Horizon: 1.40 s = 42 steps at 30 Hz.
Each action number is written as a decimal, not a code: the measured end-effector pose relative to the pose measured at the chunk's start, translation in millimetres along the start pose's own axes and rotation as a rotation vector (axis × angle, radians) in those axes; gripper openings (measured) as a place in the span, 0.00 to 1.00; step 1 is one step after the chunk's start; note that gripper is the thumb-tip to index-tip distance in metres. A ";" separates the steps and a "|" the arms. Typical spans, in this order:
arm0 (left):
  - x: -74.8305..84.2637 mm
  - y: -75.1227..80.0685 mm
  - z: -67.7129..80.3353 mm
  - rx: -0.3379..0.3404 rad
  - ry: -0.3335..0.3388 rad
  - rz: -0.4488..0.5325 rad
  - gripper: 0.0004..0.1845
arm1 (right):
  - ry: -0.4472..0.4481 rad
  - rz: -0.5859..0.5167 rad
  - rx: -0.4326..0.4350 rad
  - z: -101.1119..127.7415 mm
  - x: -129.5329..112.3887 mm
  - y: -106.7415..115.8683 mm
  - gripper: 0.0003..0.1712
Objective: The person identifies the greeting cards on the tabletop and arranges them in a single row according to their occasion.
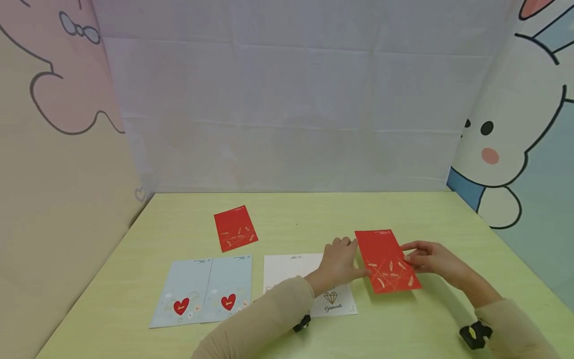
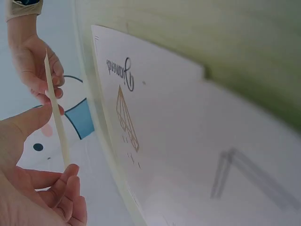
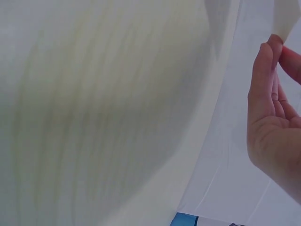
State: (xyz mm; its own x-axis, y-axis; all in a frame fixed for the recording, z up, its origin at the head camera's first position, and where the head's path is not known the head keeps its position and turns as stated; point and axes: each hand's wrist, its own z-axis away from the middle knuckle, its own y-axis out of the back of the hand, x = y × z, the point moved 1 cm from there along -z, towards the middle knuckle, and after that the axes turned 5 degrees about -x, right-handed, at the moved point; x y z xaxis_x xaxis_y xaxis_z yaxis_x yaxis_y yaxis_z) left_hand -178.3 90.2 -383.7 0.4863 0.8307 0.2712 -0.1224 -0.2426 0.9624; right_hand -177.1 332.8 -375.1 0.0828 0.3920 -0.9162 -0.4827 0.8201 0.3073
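A red card (image 1: 387,264) with gold feather drawings is held tilted above the right half of the table. My left hand (image 1: 339,264) holds its left edge, thumb low and fingers higher up. At the opposite edge my right hand (image 1: 432,260) pinches it between thumb and fingers. Seen edge-on in the left wrist view, the card (image 2: 57,122) is a thin pale strip between both hands. The right wrist view shows fingertips of the right hand (image 3: 275,108) on the card's pale corner (image 3: 286,19). Partly behind my left arm lies an open white card (image 1: 334,305) with a diamond drawing.
A second red card (image 1: 236,228) lies farther back, left of the middle. In front of it rests an open pale blue card (image 1: 190,286) with two red hearts. A white cloth (image 1: 287,99) hangs behind the light wooden table (image 1: 112,299).
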 end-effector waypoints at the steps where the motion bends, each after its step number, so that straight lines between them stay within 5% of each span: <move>1: 0.6 -1.0 0.4 -0.003 -0.002 -0.010 0.38 | -0.003 0.001 -0.002 0.5 0.4 -0.6 0.28; 25: 7.2 -9.7 3.0 -0.177 0.041 -0.117 0.23 | -0.083 0.095 -0.071 0.1 11.0 -12.8 0.22; 42: 3.9 -13.6 1.9 -0.206 0.036 -0.157 0.20 | -0.092 0.234 -0.025 -6.2 9.4 -22.9 0.17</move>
State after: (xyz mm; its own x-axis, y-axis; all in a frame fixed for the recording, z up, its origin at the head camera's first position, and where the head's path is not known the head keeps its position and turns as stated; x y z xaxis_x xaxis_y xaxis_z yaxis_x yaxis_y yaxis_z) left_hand -173.1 95.8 -395.8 0.4828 0.8682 0.1151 -0.2233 -0.0051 0.9747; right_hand -170.7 315.1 -392.4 0.0446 0.6070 -0.7935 -0.5194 0.6926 0.5005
